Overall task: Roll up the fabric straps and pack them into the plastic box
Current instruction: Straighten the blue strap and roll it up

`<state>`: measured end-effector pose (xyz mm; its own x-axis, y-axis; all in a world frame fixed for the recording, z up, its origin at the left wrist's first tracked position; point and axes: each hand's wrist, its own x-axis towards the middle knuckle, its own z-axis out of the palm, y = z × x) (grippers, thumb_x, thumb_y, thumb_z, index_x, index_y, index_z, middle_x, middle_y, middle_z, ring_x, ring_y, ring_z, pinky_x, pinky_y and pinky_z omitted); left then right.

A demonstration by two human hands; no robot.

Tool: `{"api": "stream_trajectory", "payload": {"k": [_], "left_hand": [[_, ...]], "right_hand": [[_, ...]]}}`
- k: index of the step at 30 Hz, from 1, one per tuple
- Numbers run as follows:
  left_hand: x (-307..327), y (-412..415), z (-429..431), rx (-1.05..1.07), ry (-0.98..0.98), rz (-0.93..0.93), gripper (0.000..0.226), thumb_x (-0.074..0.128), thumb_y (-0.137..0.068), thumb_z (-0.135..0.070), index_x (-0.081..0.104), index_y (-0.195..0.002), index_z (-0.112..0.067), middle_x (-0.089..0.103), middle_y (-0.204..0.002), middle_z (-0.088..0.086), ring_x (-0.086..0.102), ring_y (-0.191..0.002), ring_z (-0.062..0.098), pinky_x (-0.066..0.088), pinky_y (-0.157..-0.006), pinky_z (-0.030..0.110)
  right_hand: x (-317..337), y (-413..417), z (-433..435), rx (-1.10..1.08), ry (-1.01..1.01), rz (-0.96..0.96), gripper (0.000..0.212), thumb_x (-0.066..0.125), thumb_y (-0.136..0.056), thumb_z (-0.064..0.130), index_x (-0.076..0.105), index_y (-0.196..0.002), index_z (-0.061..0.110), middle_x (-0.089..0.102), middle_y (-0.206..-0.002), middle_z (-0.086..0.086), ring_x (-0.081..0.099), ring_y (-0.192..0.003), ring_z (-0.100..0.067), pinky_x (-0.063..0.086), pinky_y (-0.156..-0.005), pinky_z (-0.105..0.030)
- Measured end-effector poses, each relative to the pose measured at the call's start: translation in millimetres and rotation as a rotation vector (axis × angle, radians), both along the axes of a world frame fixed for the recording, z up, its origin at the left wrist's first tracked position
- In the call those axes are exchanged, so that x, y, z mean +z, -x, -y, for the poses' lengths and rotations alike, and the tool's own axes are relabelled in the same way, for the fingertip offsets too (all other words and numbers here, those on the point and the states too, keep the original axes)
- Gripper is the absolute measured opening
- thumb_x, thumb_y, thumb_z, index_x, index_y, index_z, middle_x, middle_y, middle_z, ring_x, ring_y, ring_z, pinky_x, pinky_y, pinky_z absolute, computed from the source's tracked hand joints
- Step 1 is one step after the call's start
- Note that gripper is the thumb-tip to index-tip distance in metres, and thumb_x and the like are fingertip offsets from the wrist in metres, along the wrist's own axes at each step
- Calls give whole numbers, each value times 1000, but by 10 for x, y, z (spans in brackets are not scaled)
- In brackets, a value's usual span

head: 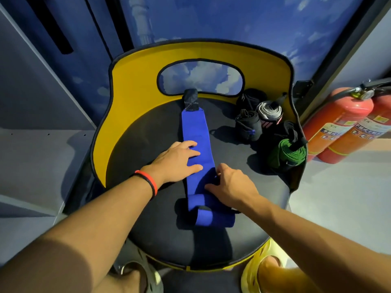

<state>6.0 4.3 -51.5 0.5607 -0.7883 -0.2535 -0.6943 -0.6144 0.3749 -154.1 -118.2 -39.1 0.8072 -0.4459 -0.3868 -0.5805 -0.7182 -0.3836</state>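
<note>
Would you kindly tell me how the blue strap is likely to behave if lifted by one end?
Probably floppy: the blue strap lies limp and flat along the chair seat. Its rolled near end may well loosen if released. Likely light, being thin fabric.

- Two red metal fire extinguishers (338, 123) run off the right edge; their label print is too small to read.
- The right hand (232, 185) hides part of the long blue fabric strap (193, 127).

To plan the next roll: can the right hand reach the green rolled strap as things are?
Probably yes: the green rolled strap lies right of the right hand, only bare seat between them.
</note>
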Motion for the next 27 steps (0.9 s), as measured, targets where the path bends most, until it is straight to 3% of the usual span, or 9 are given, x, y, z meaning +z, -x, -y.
{"api": "stream_trajectory", "payload": {"k": [6,9,14,17,20,23,27], "left_hand": [[17,172,168,109,-30,10,63,67,-94,-38,49,-150,-16,25,-166,-6,25,-149,22,36,-114,38],[5,223,190,159,12,-27,52,68,-92,-25,57,-142,-25,29,-164,-5,26,-149,22,37,-112,37],[12,325,217,206,38,-83,49,60,-92,-12,63,-133,-38,24,-167,-1,19,-152,22,36,-112,36],[17,345,217,204,21,-68,49,61,-93,-15,62,-136,-39,22,-168,-2,18,-152,21,36,-113,37],[7,341,215,212,17,-56,50,62,-92,-14,62,-136,-39,22,-168,-2,18,-152,21,37,-112,37],[-8,347,225,208,16,-54,49,65,-92,-16,63,-136,-38,23,-168,-2,17,-152,21,36,-113,38],[-21,355,233,218,21,-49,48,65,-92,-16,63,-136,-37,23,-167,-1,17,-152,22,36,-113,38]], "right_hand": [[-1,264,-53,-40,-170,-103,49,57,-92,66,55,-104,18,65,-100,-4,62,-89,-24,50,-74,-36],[33,390,-58,20,-271,-86,38,64,-92,58,64,-96,20,69,-91,-1,63,-79,-17,50,-68,-32],[58,566,-88,252,-350,-93,16,78,-86,33,76,-98,23,65,-86,9,57,-76,-9,39,-59,-10],[35,681,-157,417,-292,-84,17,80,-79,24,68,-91,20,61,-91,5,51,-75,-5,39,-60,-15],[14,798,-231,495,-236,-96,25,76,-81,24,53,-91,26,58,-87,5,52,-77,-16,46,-67,-34],[15,892,-260,579,-236,-111,28,68,-91,24,51,-112,30,64,-105,1,58,-90,-23,54,-79,-45],[79,952,-223,654,-165,-103,34,53,-101,24,54,-134,34,55,-125,2,57,-111,-21,51,-95,-43]]}}
